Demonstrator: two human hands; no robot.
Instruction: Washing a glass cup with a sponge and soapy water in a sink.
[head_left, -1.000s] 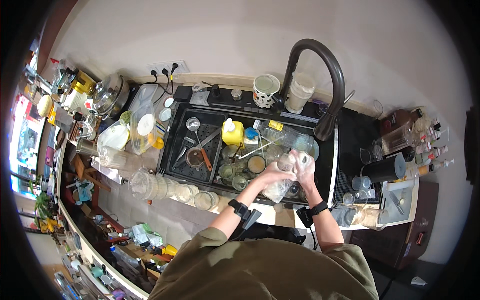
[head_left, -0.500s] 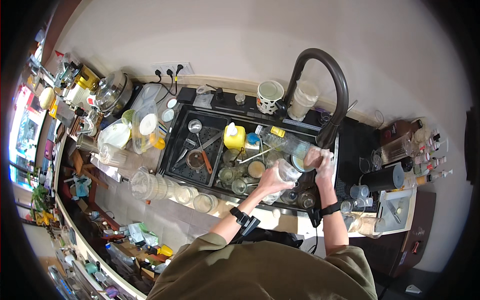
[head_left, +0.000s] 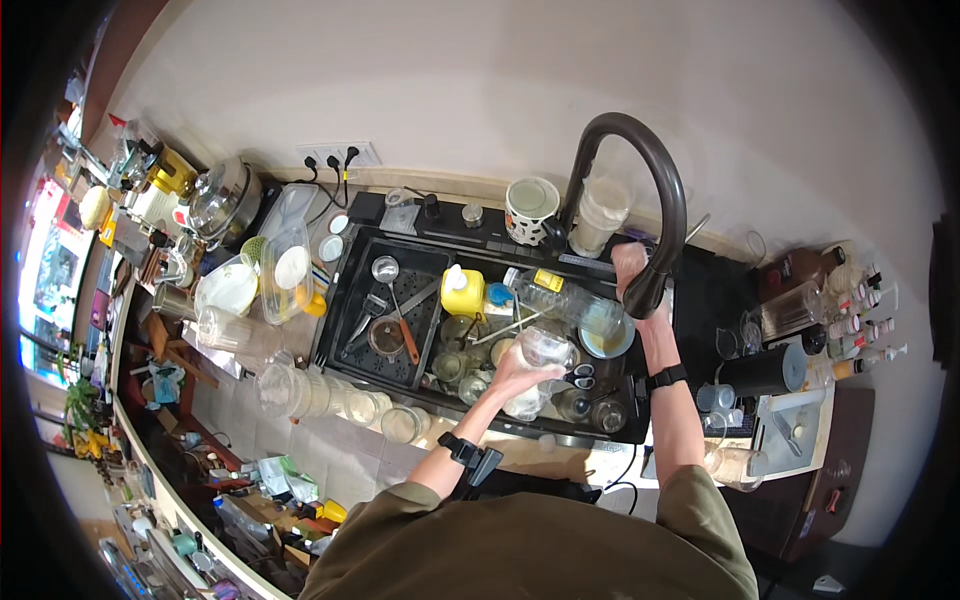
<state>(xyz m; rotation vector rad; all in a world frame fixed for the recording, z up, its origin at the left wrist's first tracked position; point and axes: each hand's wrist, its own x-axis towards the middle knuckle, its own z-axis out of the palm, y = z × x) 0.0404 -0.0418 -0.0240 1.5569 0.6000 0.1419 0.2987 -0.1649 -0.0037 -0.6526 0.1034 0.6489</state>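
Note:
Over the right basin of the black sink [head_left: 347, 290], my left hand [head_left: 515, 376] is closed round a clear glass cup [head_left: 548, 347]. My right hand [head_left: 630, 264] reaches past the spout of the dark tap [head_left: 676, 170], near the sink's back ledge. The tap covers part of that hand, so its fingers and anything in them are unclear. Under my right arm's side lies a pale blue bowl [head_left: 607, 338], with a large clear plastic bottle [head_left: 570, 297] beside it. Scissors [head_left: 580, 376] and several glass jars lie in the basin. A yellow bottle [head_left: 463, 293] stands by the divider.
A ladle [head_left: 385, 268] and a brown-handled strainer [head_left: 388, 336] lie in the left basin. On the back ledge stand a patterned mug [head_left: 530, 208] and a tall clear container [head_left: 600, 215]. Stacked clear cups [head_left: 290, 390] line the front left edge. A black cylinder [head_left: 765, 362] lies at right.
My right hand has left the glass area and moved back and up behind the tap's spout. My left hand, with the glass cup, has shifted slightly left. The pale blue bowl is now more exposed.

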